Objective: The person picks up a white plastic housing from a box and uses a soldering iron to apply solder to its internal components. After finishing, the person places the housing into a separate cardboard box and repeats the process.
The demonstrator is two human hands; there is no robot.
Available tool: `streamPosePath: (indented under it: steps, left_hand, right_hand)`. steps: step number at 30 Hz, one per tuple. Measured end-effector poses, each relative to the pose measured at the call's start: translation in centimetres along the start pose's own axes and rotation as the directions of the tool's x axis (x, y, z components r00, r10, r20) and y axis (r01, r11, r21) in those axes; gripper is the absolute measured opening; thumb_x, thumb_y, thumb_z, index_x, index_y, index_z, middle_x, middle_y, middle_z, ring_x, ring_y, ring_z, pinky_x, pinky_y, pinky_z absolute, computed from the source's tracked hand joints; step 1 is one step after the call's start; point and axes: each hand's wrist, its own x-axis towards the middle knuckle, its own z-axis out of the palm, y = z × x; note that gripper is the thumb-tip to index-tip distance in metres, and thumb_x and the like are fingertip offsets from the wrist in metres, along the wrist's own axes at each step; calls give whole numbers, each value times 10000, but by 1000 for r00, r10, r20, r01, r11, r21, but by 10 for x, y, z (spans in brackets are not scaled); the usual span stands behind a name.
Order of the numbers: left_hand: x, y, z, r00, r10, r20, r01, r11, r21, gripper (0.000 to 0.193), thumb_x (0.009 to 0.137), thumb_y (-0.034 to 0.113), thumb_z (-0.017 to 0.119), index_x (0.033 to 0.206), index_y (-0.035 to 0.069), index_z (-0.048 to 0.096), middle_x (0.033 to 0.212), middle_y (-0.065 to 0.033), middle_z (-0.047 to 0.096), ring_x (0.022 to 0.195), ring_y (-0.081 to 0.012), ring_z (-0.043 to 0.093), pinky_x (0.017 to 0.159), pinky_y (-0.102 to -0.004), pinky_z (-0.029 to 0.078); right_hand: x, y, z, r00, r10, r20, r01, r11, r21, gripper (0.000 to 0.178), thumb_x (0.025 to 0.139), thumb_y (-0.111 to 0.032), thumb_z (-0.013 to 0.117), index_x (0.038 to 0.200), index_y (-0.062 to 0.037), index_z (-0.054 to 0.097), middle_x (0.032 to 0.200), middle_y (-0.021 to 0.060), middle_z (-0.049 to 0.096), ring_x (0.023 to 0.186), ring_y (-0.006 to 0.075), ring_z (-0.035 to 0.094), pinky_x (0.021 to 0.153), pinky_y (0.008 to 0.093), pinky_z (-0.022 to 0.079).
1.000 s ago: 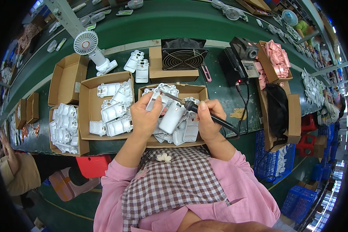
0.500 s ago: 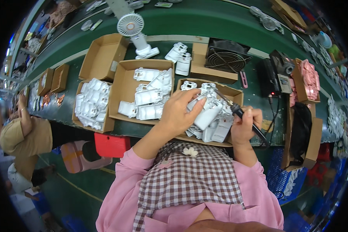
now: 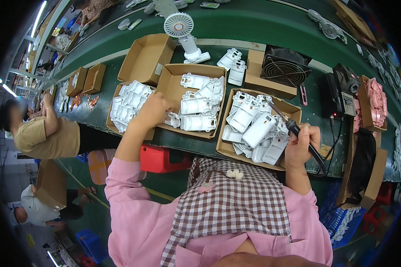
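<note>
My right hand (image 3: 299, 147) grips a black-handled soldering iron (image 3: 293, 127), its metal tip over the white plastic housings (image 3: 259, 130) piled in the right cardboard box (image 3: 294, 106). My left hand (image 3: 153, 111) is above the shared edge of the left and middle boxes. Its fingers are curled, the tips partly hidden, and I cannot make out what they hold. More white housings (image 3: 130, 103) lie stacked in the left box, beside that hand. The middle box (image 3: 171, 80) holds several white housings (image 3: 198, 106), mostly at its right side.
A white handheld fan (image 3: 179, 26) stands behind the boxes, near an empty cardboard box (image 3: 146, 58). A black cooling fan (image 3: 285, 66) sits back right, next to a pink tool (image 3: 303, 95). A black powered unit (image 3: 335, 95) with cables stands right. Pink parts (image 3: 375, 104) fill another box. Co-worker (image 3: 44, 133) at left.
My left hand has left the right box and moved left to the left and middle boxes. The soldering iron stays in my right hand over the right box. The view has shifted.
</note>
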Motion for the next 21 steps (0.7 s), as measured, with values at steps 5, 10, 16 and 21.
streamPosePath:
  steps: [5,10,16,21]
  left_hand:
    - [17,7,-22,985,-159,-67,141,965,-221,185,679,121,724,813,11,658,785,-161,639,860,-352,575,765,-429,468]
    - [35,34,-2,997,-14,-70,-14,923,-385,219,713,85,702,845,5,546,903,-182,596,914,-369,561,798,-417,449]
    - [34,33,-14,995,-101,-14,72,795,-603,286,687,10,732,939,15,597,878,-129,612,826,-267,598,745,-343,464]
    - [29,30,-25,974,154,167,-29,814,-580,290,684,28,741,919,17,572,907,-110,611,858,-274,583,774,-347,456]
  right_hand:
    - [0,0,0,1000,-26,17,27,999,-37,203,915,-109,512,742,-71,413,615,24,450,492,66,348,449,205,266]
    - [-1,0,-2,999,-25,41,24,999,23,187,909,-125,556,769,-44,461,637,32,475,494,64,395,467,203,323]
    - [-1,2,-3,1000,-7,20,6,999,42,177,901,-102,552,760,-49,460,650,30,480,497,63,396,472,203,332]
    - [0,2,-3,1000,19,16,-20,999,45,180,900,-109,558,761,-50,459,658,33,484,498,62,395,468,203,334]
